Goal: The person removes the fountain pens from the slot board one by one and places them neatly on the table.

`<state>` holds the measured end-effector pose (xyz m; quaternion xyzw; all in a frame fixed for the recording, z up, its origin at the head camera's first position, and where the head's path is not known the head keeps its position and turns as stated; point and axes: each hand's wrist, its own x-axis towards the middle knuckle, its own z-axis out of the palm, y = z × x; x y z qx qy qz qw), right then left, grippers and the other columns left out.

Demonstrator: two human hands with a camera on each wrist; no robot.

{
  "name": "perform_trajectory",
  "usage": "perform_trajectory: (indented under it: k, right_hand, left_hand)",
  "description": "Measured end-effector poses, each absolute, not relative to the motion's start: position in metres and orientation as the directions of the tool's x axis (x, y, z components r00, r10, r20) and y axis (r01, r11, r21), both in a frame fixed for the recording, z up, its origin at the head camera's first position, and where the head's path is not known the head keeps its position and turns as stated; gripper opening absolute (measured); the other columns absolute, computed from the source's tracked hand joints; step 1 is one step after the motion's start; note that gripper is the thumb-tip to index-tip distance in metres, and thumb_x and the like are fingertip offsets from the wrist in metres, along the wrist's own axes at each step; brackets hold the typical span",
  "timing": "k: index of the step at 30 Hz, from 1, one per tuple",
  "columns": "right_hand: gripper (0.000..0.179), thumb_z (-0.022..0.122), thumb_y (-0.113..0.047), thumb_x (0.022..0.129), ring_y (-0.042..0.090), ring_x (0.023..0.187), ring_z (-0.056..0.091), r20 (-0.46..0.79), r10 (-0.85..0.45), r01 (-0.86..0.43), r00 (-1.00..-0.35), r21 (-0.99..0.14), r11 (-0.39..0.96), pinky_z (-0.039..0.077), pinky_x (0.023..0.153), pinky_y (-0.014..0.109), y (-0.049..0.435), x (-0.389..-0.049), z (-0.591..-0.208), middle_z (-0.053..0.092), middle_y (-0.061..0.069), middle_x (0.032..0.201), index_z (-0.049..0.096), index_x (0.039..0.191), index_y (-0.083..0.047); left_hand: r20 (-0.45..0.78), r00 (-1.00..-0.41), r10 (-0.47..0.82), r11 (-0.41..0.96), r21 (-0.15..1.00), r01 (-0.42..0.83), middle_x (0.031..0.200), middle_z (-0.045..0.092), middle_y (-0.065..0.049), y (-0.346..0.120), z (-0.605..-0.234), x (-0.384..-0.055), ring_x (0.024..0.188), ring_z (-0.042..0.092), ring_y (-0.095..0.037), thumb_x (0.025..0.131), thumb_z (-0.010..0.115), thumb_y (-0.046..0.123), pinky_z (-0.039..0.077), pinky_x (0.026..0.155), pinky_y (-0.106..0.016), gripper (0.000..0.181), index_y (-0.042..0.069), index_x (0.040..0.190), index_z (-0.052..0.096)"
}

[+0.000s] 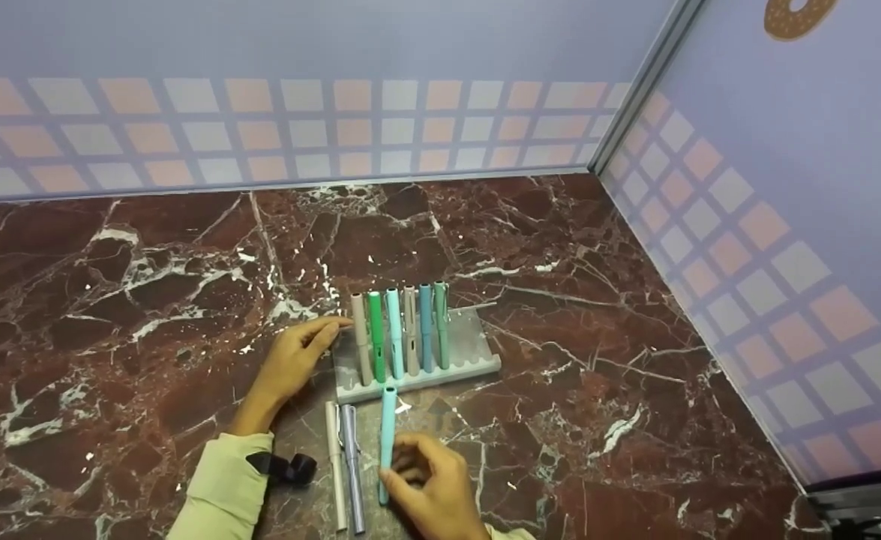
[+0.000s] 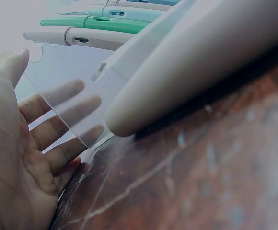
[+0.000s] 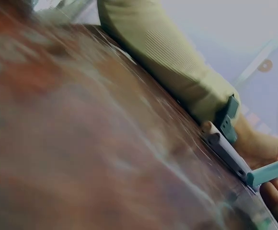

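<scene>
My right hand (image 1: 440,484) pinches a light-blue pen (image 1: 388,424) between thumb and fingers. The pen's upper end overlaps the front edge of a clear pen stand (image 1: 471,337) in the head view. My left hand (image 1: 290,366) holds the stand by its left edge; in the left wrist view its fingers show through the clear panel (image 2: 81,62), with the thumb (image 2: 18,62) at the edge. Several capped pens lean in a row on the stand, among them a beige pen (image 1: 361,341), a green pen (image 1: 376,337) and a blue pen (image 1: 426,326).
A cream pen (image 1: 336,465) and a grey-lavender pen (image 1: 352,469) lie side by side on the dark red marbled table (image 1: 597,450), between my forearms. A black wrist-worn device (image 1: 290,469) sits at my left cuff. Purple walls (image 1: 320,45) border the table behind and to the right.
</scene>
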<state>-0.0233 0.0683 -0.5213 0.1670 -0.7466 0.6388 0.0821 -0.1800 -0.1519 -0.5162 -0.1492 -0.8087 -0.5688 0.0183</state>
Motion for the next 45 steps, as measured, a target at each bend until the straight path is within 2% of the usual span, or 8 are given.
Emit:
perform_trajectory:
  k: [6, 11, 20, 27, 35, 45]
  right_hand:
    - [0.025, 0.076, 0.000, 0.084, 0.009, 0.076, 0.067, 0.248, -0.149, -0.266, -0.957, -0.957, 0.119, 0.060, 0.065, 0.030, 0.069, -0.020, -0.519, 0.068, 0.015, 0.089, 0.063, 0.105, 0.003]
    - [0.025, 0.078, -0.002, 0.082, 0.004, 0.073, 0.064, 0.160, -0.157, -0.186, -0.975, -0.967, 0.172, 0.059, 0.063, 0.027, 0.069, -0.021, -0.518, 0.068, 0.008, 0.085, 0.065, 0.102, -0.001]
    - [0.023, 0.083, -0.006, 0.076, -0.002, 0.062, 0.058, 0.088, -0.198, -0.148, -0.976, -0.937, 0.317, 0.055, 0.059, 0.021, 0.071, -0.023, -0.514, 0.067, -0.002, 0.074, 0.069, 0.095, -0.005]
    - [0.023, 0.085, -0.009, 0.076, -0.002, 0.059, 0.059, 0.020, -0.216, -0.102, -0.976, -0.920, 0.378, 0.052, 0.057, 0.018, 0.074, -0.024, -0.508, 0.068, -0.005, 0.072, 0.070, 0.093, -0.008]
    - [0.023, 0.087, -0.012, 0.075, -0.003, 0.056, 0.059, 0.006, -0.209, -0.093, -0.978, -0.908, 0.409, 0.051, 0.056, 0.016, 0.073, -0.024, -0.507, 0.070, -0.006, 0.071, 0.071, 0.091, -0.008]
    - [0.020, 0.086, -0.017, 0.077, -0.007, 0.056, 0.057, 0.041, -0.212, -0.135, -0.976, -0.880, 0.455, 0.052, 0.055, 0.016, 0.071, -0.025, -0.508, 0.070, -0.008, 0.070, 0.072, 0.089, -0.008]
  left_hand:
    - [0.209, -0.952, 0.223, 0.308, 0.912, 0.272, 0.098, 0.072, -0.009, -0.152, -0.515, -0.180, 0.082, 0.060, -0.021, 0.104, 0.051, 0.015, 0.048, 0.077, -0.030, 0.026, 0.008, 0.119, 0.072]
    - [0.222, -0.949, 0.225, 0.302, 0.910, 0.285, 0.091, 0.069, -0.010, -0.152, -0.517, -0.181, 0.077, 0.057, -0.020, 0.104, 0.051, 0.014, 0.047, 0.075, -0.029, 0.026, 0.007, 0.119, 0.072]
    - [0.228, -0.949, 0.216, 0.295, 0.912, 0.286, 0.105, 0.073, -0.011, -0.151, -0.517, -0.180, 0.089, 0.062, -0.024, 0.103, 0.053, 0.015, 0.048, 0.082, -0.029, 0.026, 0.007, 0.117, 0.073]
    - [0.227, -0.949, 0.218, 0.298, 0.910, 0.287, 0.109, 0.074, -0.010, -0.151, -0.517, -0.181, 0.091, 0.064, -0.025, 0.104, 0.052, 0.015, 0.049, 0.083, -0.031, 0.026, 0.007, 0.118, 0.073]
    - [0.219, -0.951, 0.220, 0.281, 0.919, 0.277, 0.101, 0.073, -0.010, -0.152, -0.517, -0.180, 0.083, 0.061, -0.023, 0.104, 0.052, 0.015, 0.048, 0.077, -0.030, 0.026, 0.008, 0.118, 0.073]
    - [0.227, -0.948, 0.223, 0.287, 0.914, 0.286, 0.114, 0.073, -0.011, -0.151, -0.517, -0.181, 0.096, 0.063, -0.026, 0.104, 0.052, 0.015, 0.047, 0.089, -0.031, 0.027, 0.005, 0.118, 0.072]
